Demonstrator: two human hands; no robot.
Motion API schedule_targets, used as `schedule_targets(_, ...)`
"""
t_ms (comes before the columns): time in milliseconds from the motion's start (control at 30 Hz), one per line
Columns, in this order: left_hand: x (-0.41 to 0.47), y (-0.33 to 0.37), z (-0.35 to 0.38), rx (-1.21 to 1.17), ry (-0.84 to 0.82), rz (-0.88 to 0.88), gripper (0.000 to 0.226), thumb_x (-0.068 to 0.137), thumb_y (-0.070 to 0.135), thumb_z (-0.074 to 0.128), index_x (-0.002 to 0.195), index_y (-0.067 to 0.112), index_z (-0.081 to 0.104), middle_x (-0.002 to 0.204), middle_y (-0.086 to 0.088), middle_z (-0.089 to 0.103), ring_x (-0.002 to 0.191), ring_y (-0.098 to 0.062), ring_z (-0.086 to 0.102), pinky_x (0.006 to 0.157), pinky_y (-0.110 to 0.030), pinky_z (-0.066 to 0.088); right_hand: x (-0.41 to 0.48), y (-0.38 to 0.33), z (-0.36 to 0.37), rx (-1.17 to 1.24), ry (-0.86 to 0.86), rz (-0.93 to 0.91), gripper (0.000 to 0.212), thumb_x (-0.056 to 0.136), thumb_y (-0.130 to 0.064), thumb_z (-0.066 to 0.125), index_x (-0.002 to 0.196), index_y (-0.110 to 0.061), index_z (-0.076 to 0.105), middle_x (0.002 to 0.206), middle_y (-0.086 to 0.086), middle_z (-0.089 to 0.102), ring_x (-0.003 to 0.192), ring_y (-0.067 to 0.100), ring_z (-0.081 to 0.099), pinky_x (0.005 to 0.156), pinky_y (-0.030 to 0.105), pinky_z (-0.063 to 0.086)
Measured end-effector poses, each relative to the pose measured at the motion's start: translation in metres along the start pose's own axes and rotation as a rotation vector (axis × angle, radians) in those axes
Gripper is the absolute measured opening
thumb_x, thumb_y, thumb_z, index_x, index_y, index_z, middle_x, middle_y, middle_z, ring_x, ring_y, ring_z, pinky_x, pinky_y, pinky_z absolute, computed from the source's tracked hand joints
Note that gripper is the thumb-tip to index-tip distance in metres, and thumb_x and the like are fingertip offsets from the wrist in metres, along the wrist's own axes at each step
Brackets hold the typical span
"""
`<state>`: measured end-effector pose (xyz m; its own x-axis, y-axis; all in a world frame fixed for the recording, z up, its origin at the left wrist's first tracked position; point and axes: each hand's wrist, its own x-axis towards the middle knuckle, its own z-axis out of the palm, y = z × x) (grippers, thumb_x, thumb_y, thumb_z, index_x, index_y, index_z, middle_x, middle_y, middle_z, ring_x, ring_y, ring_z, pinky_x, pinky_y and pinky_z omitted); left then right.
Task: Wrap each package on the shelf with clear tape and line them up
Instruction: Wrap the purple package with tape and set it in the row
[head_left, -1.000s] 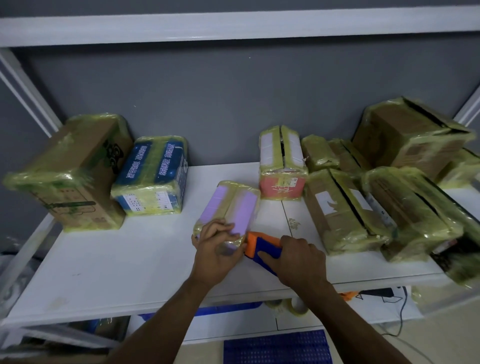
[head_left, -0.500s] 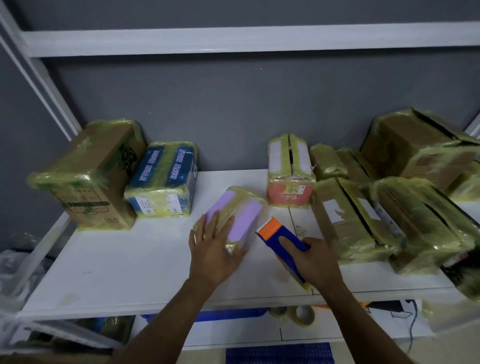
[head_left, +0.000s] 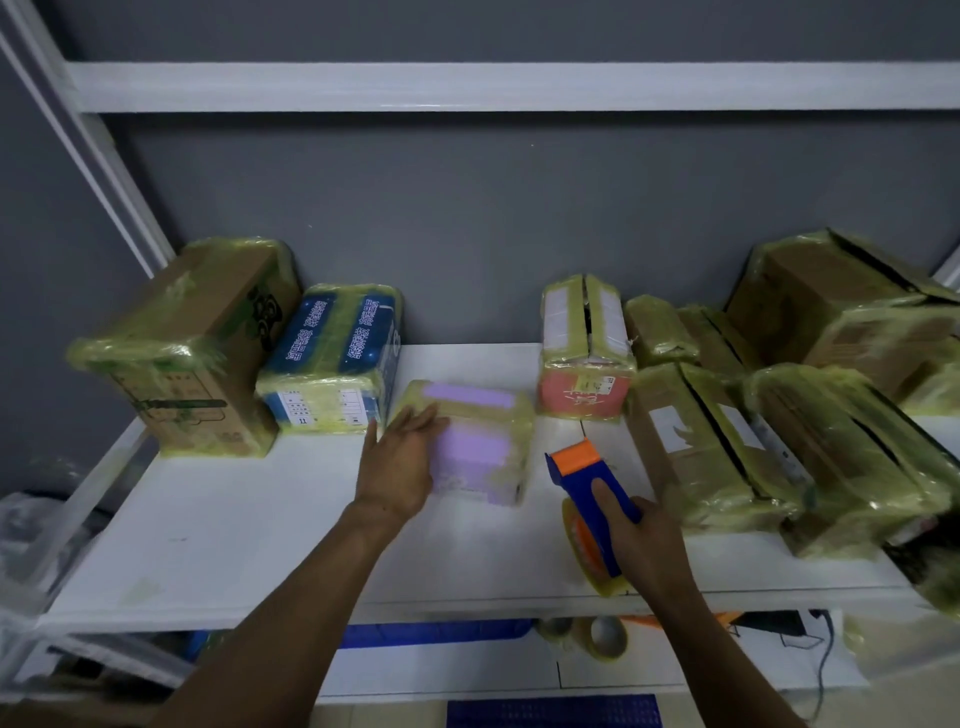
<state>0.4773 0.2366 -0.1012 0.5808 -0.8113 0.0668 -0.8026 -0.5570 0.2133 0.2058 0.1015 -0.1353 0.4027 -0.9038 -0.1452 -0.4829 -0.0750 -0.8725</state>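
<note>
Left hand (head_left: 400, 467) lying flat on purple package (head_left: 480, 447), fingers straight and together, pressing its left side. Package sitting mid-shelf (head_left: 234, 545), midway between back and front edges. Right hand (head_left: 647, 540) curling round tape dispenser (head_left: 584, 473) near front edge, thumb lying along its top.

Only a printed "11" reads clearly, on the white label (head_left: 322, 410) fronting the blue tape-wrapped rectangular package (head_left: 332, 358) just left of the left hand's (head_left: 400, 467) grip; its white Chinese characters (head_left: 363, 332) blur.
</note>
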Motion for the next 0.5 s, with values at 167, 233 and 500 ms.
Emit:
schedule_targets(167, -0.014, 0.015, -0.002, -0.138, 0.283, 0.069, 0.044, 0.09, 0.02, 0.056, 0.133, 0.021, 0.064, 0.147, 0.0, 0.055, 0.134, -0.028, 0.046, 0.116, -0.037, 0.033, -0.002, 0.002, -0.004, 0.007, -0.008, 0.014, 0.063, 0.09, -0.067, 0.05, 0.076, -0.008, 0.063, 0.055, 0.001, 0.061, 0.044, 0.008, 0.058, 0.044, 0.019, 0.042)
schedule_targets(233, -0.028, 0.037, 0.009, -0.231, 0.304, 0.137, 0.041, 0.092, 0.037, 0.055, 0.129, 0.022, 0.065, 0.141, 0.0, 0.057, 0.129, -0.026, 0.049, 0.111, -0.036, 0.036, 0.0, 0.002, -0.004, -0.011, -0.013, 0.013, 0.062, 0.092, -0.067, 0.049, 0.074, -0.01, 0.062, 0.055, 0.001, 0.06, 0.045, 0.01, 0.057, 0.046, 0.021, 0.042)
schedule_targets(500, -0.041, 0.047, 0.038, -0.322, 0.13, 0.182, 0.05, 0.09, 0.027, 0.07, 0.139, 0.029, 0.061, 0.152, 0.012, 0.048, 0.144, -0.021, 0.036, 0.116, -0.037, 0.039, 0.002, 0.006, -0.012, 0.02, -0.116, 0.033, 0.066, 0.093, -0.067, 0.049, 0.079, -0.003, 0.063, 0.069, 0.017, 0.068, 0.06, 0.028, 0.064, 0.057, 0.028, 0.044)
